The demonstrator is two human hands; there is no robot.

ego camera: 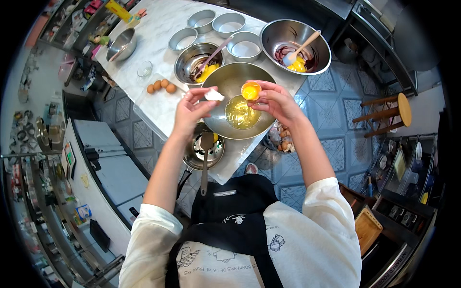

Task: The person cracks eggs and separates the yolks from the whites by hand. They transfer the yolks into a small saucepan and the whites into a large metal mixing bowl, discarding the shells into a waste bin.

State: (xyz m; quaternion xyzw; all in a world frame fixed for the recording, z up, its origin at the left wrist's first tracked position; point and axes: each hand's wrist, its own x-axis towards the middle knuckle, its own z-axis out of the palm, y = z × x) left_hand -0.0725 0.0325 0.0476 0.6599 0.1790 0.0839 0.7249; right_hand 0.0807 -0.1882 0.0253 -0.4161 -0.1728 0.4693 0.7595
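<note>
Over a large metal mixing bowl (216,118), my left hand (195,108) grips an eggshell half (214,95), its white inside showing. My right hand (275,99) holds the other eggshell half (251,90) with a yolk in it. Clear yellowish egg white (242,113) lies in the bowl below. Behind it, a smaller metal bowl (180,61) contains yolks, dark batter and a pinkish spatula (216,54). The large bowl at the back right (268,36) has yolks, dark red batter and a spatula with a wooden handle (308,40). Several brown eggs (164,83) lie left of my left hand.
Several round cake tins (229,23) stand at the back of the table (155,32). Near me is a saucepan (187,158) with a brown spatula (206,158). A container of eggshells (284,140) sits below the table edge, and a wooden stool (401,109) stands to the right.
</note>
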